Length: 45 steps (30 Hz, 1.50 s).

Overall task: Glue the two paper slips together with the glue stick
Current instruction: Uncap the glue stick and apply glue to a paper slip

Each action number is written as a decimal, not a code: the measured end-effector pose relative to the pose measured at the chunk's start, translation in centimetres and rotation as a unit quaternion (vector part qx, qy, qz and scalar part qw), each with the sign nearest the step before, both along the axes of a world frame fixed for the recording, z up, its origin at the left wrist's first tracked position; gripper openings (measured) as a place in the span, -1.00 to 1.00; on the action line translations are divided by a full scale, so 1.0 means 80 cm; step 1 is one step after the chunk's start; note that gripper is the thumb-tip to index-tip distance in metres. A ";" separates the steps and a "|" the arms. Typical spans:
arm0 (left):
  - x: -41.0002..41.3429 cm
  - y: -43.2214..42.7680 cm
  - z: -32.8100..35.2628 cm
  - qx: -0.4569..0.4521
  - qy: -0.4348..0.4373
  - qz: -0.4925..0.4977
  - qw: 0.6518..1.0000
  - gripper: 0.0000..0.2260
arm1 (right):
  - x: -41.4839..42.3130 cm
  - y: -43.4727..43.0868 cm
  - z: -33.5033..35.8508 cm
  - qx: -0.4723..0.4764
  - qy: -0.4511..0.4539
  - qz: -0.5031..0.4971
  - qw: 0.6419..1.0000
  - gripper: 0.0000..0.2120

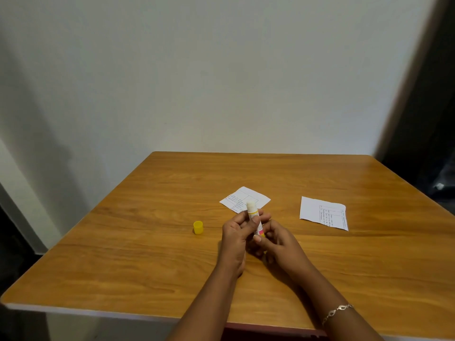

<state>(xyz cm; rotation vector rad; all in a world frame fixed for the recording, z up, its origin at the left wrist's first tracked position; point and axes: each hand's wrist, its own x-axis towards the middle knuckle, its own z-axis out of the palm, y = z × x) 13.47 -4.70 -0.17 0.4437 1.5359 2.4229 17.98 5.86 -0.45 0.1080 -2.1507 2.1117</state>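
The left hand (234,235) grips the glue stick (252,209) barrel while fingers of the right hand (280,239) pinch its base: wind out little glue, then swipe the nearer paper slip (246,193).

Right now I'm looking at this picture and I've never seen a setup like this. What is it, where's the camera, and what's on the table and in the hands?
There is no machine here: a person is working with two bare hands. The single picture comes from a camera worn on the person's head, looking forward and down.

The left hand holds the upper part of an uncapped glue stick, its white tip pointing up. The right hand, with a bracelet on its wrist, holds the stick's base.

On the wooden table lie two printed pieces of paper, apart from each other: the middle paper slip just beyond the hands, and the right paper slip farther right. The yellow cap stands on the table to the left of the hands.
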 end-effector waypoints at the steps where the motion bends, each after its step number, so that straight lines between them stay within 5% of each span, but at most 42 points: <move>1: 0.001 0.000 0.001 -0.002 -0.003 -0.002 1.000 -0.76 | 0.000 0.000 0.001 0.002 -0.006 0.005 1.000 -0.96; 11: -0.005 0.000 -0.005 0.013 -0.009 0.012 1.000 -0.77 | 0.001 0.001 0.003 0.022 -0.013 -0.003 1.000 -0.80; 19: -0.003 0.000 -0.004 0.002 -0.007 -0.005 1.000 -0.75 | 0.000 0.000 0.003 0.018 -0.023 -0.010 1.000 -0.93; 45: -0.004 -0.002 -0.006 0.001 -0.016 0.006 1.000 -0.74 | 0.003 -0.001 0.006 -0.024 -0.002 -0.003 1.000 -0.85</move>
